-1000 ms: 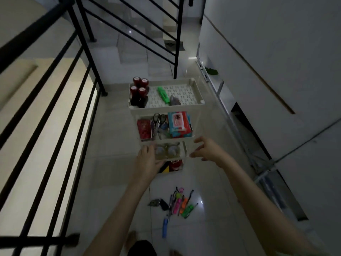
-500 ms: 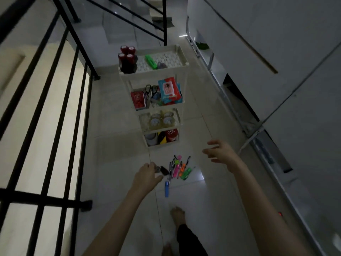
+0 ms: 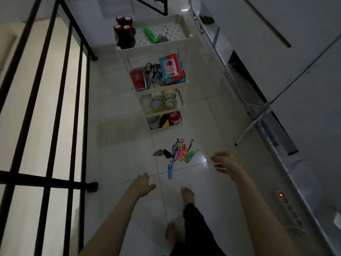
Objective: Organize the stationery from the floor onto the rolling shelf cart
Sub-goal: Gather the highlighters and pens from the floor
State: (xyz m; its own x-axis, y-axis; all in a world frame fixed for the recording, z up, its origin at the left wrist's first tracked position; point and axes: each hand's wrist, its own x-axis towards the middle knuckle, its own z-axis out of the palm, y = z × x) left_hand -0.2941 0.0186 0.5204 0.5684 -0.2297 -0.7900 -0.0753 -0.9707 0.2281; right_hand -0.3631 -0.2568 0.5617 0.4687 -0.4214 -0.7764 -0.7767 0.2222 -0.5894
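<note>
White cart [image 3: 184, 26] stands beyond pens [image 3: 181, 151]; both hands [image 3: 224, 163] empty

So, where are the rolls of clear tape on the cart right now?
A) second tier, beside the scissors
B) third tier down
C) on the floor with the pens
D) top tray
B: the clear tape rolls sit in the rolling cart's third tier, below the scissors.

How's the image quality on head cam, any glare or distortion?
Head view: dim and underexposed, grainy; small glare spot on the floor tiles beside the pens; wide-angle bending of the railing and wall lines; cart contents readable, labels soft; both hands slightly blurred.
</note>
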